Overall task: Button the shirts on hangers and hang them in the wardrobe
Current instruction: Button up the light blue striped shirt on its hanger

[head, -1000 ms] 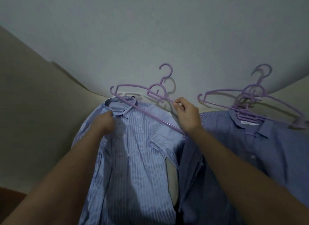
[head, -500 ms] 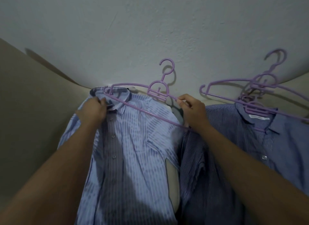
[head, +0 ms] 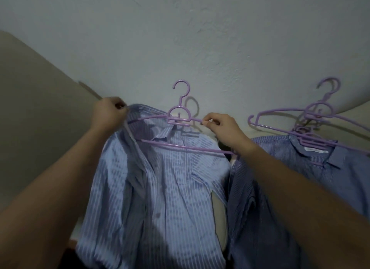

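A beige surface (head: 40, 112) lay off to the left of the left hand (head: 109, 113). That hand was closed, its fingers and thumb bunched on a fold of the light blue striped shirt (head: 164, 192) at the collar or shoulder edge, with the fabric raised at the grip. From there the shirt fell away down and to the right, spread front-up below both hands, its button placket running down from just under the left grip.

The purple hanger (head: 178, 120) lay between the two grips. Its left end met the raised fabric just beside the left hand, its hook stood up against the pale wall (head: 200, 38), and its lower bar crossed over the shirt's chest towards the right wrist.

The right hand (head: 224, 128) pinched the hanger's upper right arm between thumb and fingertips, just right of the centre piece, and the other fingers were curled.

To the right of that grip, partly under the right forearm, the darker blue shirt (head: 344, 172) lay flat beside the light one. A stack of spare purple hangers (head: 318, 112) rested on its collar, well apart from both hands.
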